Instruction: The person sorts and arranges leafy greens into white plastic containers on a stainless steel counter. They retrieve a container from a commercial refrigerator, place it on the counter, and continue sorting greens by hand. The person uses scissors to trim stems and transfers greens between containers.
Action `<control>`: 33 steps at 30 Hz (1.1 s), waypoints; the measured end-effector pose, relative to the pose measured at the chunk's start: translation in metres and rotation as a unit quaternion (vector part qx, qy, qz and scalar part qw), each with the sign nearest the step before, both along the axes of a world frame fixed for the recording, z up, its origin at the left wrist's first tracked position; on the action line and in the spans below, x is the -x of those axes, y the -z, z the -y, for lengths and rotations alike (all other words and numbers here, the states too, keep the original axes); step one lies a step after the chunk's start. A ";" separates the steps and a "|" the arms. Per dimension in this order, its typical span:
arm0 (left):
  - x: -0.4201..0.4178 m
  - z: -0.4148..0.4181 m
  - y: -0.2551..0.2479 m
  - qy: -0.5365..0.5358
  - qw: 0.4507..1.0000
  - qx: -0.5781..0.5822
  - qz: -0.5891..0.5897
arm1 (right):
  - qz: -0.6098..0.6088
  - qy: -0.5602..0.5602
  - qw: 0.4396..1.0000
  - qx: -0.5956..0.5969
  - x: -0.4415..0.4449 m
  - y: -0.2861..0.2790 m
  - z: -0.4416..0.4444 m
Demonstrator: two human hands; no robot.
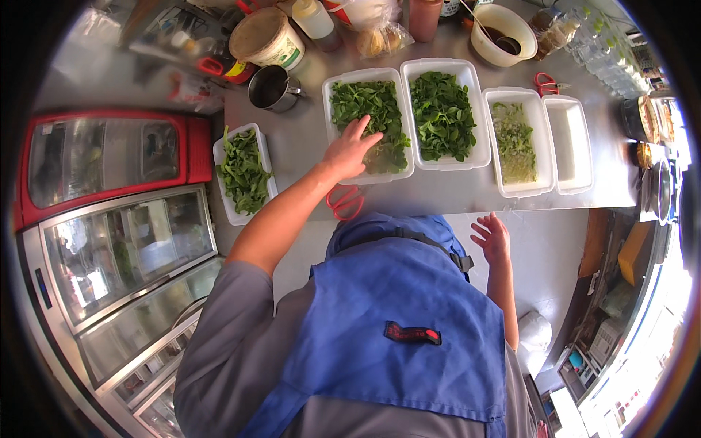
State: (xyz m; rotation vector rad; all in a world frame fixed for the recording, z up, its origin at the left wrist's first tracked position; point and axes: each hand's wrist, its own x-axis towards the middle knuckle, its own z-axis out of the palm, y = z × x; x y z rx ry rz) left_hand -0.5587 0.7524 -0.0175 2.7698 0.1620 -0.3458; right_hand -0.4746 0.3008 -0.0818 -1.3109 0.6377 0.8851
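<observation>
My left hand (353, 148) reaches over the near part of a white plastic tub (335, 178) of leafy green herbs (367, 101), fingers spread. Its fingertips are at the leaves; whether they touch cannot be told. Beside it stands a second tub (482, 109), heaped with green leaves (443, 117). My right hand (492, 238) is off the table's front edge, fingers apart and holding nothing. Further right, a narrower tub (534, 189) has chopped greens (513, 142) in it, and the last slim tub (569, 145) shows a bare white inside. Red-handled scissors (345, 202) lie by the front edge, partly hidden.
A steel table (438, 191) carries everything. At left are another tub of greens (243, 169) and a metal jug (274, 90). Behind stand a squeeze bottle (315, 22), a bucket (268, 38) and a bowl with a ladle (504, 35). More scissors (545, 85) lie at right. Glass-door refrigerators (131, 246) flank the left.
</observation>
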 end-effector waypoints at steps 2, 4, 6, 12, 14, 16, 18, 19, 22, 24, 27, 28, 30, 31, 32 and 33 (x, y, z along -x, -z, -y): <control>0.001 -0.006 0.002 0.003 0.999 0.018 0.028 | -0.006 -0.004 1.000 0.015 0.010 0.001 0.001; -0.001 -0.013 0.005 -0.017 0.999 0.032 0.035 | -0.011 -0.015 0.999 0.026 0.018 0.001 0.004; -0.005 -0.018 0.005 -0.044 0.998 0.035 0.043 | -0.008 -0.025 0.999 0.031 0.023 0.000 0.003; -0.007 -0.011 -0.021 0.066 0.995 -0.011 0.071 | -0.004 -0.047 0.998 0.043 0.031 -0.007 -0.013; -0.006 -0.002 -0.029 0.144 0.987 -0.019 0.075 | -0.003 -0.054 0.998 0.044 0.032 -0.007 -0.021; -0.001 -0.002 -0.016 0.206 0.975 -0.013 0.085 | 0.001 -0.069 0.997 0.044 0.032 -0.010 -0.031; -0.002 -0.003 0.001 0.244 0.962 0.003 0.124 | 0.004 -0.085 0.996 0.042 0.032 -0.011 -0.038; -0.002 -0.004 0.007 0.237 0.964 0.013 0.120 | 0.007 -0.091 0.995 0.041 0.032 -0.012 -0.041; -0.003 -0.005 0.016 0.189 0.973 0.071 0.111 | 0.020 -0.113 0.993 0.038 0.032 -0.015 -0.046; -0.001 -0.012 0.015 0.117 0.976 0.146 0.110 | 0.024 -0.115 0.992 0.038 0.033 -0.019 -0.049; -0.002 -0.025 0.010 0.038 0.970 0.211 0.115 | 0.022 -0.115 0.993 0.036 0.033 -0.024 -0.054; -0.003 -0.031 0.007 0.027 0.964 0.234 0.124 | 0.020 -0.114 0.993 0.035 0.033 -0.026 -0.056; -0.001 -0.034 0.002 -0.098 0.934 0.337 0.074 | 0.024 -0.125 0.991 0.033 0.034 -0.028 -0.060; 0.000 -0.037 0.000 -0.161 0.908 0.383 0.049 | 0.026 -0.131 0.991 0.032 0.034 -0.029 -0.063; 0.000 -0.041 -0.003 -0.185 0.907 0.376 0.035 | 0.031 -0.137 0.990 0.028 0.034 -0.031 -0.066; -0.001 -0.043 -0.006 -0.226 0.880 0.417 0.020 | 0.036 -0.143 0.989 0.024 0.033 -0.033 -0.071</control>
